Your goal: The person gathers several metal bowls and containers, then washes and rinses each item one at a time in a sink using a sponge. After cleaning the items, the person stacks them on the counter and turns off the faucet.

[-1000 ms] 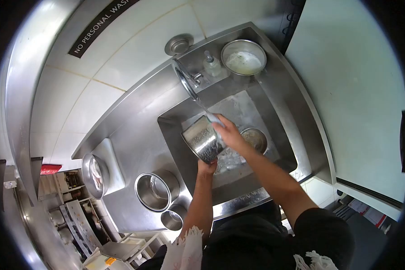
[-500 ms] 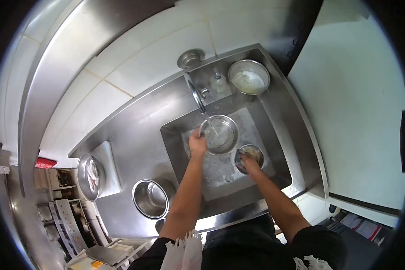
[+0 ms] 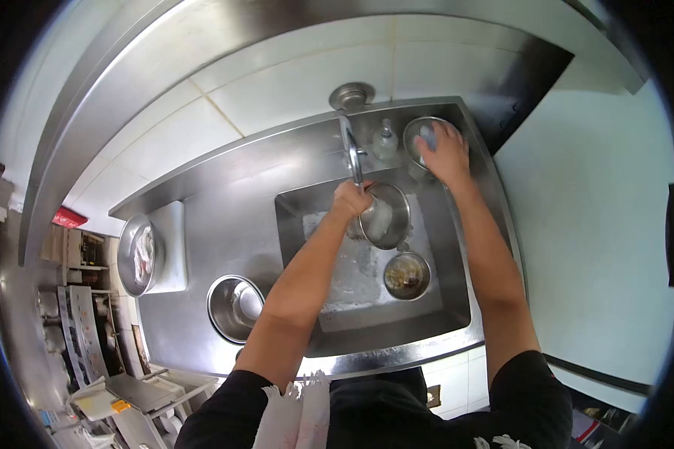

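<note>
Under the curved faucet [image 3: 352, 150], my left hand [image 3: 352, 199] grips the rim of a round metal bowl [image 3: 386, 217], which is tilted and has water in it. My right hand [image 3: 445, 153] reaches over a second metal bowl [image 3: 419, 129] at the sink's back right corner; its fingers are in or over that bowl, and what they hold, if anything, cannot be made out. A smaller metal bowl [image 3: 407, 275] with murky water and bits in it rests in the sink [image 3: 367, 329], touched by neither hand.
A soap bottle [image 3: 385, 141] stands behind the sink. On the left counter [image 3: 202, 224] are a deep metal pot [image 3: 236, 308] and a white board [image 3: 174, 251] beside a metal bowl [image 3: 136, 254] with pale and reddish contents.
My right hand has left the small bowl and moved up to the back right bowl. The bowl in my left hand is now more tilted. The camera view has shifted.
</note>
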### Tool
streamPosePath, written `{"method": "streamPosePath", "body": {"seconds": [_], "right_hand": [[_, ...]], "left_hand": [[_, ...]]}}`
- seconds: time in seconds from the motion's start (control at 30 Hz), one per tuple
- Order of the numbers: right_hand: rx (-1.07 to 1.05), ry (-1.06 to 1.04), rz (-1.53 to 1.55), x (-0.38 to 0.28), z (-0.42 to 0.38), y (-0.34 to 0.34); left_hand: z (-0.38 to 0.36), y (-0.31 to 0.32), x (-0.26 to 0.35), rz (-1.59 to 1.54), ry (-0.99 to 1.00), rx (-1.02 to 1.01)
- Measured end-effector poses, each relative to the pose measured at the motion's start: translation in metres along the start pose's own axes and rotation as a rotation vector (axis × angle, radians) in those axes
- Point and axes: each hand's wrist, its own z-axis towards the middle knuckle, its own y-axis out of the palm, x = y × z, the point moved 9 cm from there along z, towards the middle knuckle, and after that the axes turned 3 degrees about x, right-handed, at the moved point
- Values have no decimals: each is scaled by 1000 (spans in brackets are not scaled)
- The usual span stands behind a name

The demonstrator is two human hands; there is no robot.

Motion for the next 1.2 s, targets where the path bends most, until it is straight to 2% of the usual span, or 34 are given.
{"method": "streamPosePath", "body": {"seconds": [0.07, 0.13, 0.2, 0.27, 0.3, 0.33, 0.37, 0.4, 0.43, 0.5, 0.6, 0.63, 0.67, 0.73, 0.8, 0.83, 0.87, 0.93, 1.03, 1.07, 1.1, 1.17, 1.2], "right_hand": [[-25, -30, 242, -27, -24, -6], [-488, 259, 646, -69, -87, 29], [-775, 250, 872, -131, -155, 56], [-759, 487, 1048, -145, -196, 123], [-748, 608, 1133, -154, -200, 132], [-662, 839, 1314, -149, -198, 143], [-645, 1199, 1668, -140, -226, 196], [-601, 1285, 1888, -146, -216, 184], [-539, 1366, 2106, -151, -204, 169], [-468, 1497, 2061, -133, -211, 172], [-246, 1637, 2089, -123, -219, 158], [-143, 1672, 2112, -120, -222, 146], [-206, 1745, 2049, -127, -225, 128], [-188, 1759, 2010, -115, -244, 128], [-110, 1818, 1919, -99, -265, 134], [-203, 1686, 1924, -96, -265, 133], [-292, 1556, 1922, -97, -265, 128], [-387, 1435, 2123, -101, -258, 128], [-536, 1494, 1966, -92, -243, 101], [-520, 1540, 1860, -68, -253, 122], [-471, 1392, 1758, -70, -224, 99], [-522, 996, 1404, -55, -210, 99], [-515, 812, 1261, -59, -204, 89]], "left_hand": [[-6, -22, -9, -52, -148, -41], [-20, -57, 5, -73, -235, -80], [-23, -73, 17, -56, -248, -123], [-17, -55, 24, 129, -38, -60], [-20, -57, 36, 225, 67, -28], [-24, -62, 29, 55, -64, 14], [-43, -77, 37, -115, -192, 58], [-65, -82, 38, -288, -315, 101], [-81, -90, 41, -284, -205, 305], [-124, -84, 41, -278, 23, 700], [-161, -47, -4, -605, -311, 942], [-153, -29, -16, -847, -347, 845], [-145, -15, -27, -1084, -378, 736], [-133, 13, -37, -1539, -438, 480], [-125, 27, -55, -1511, -615, 337], [-119, 32, -64, -1491, -699, 267], [-112, 32, -62, -1494, -665, 156], [-101, 35, -57, -1487, -595, -67], [-102, 13, -35, -1269, -600, -314], [-102, 19, -36, -1185, -658, -440], [-103, 19, -35, -1176, -685, -495], [-107, 21, -28, -1155, -731, -609], [-106, 11, -28, -1071, -724, -492]]}}
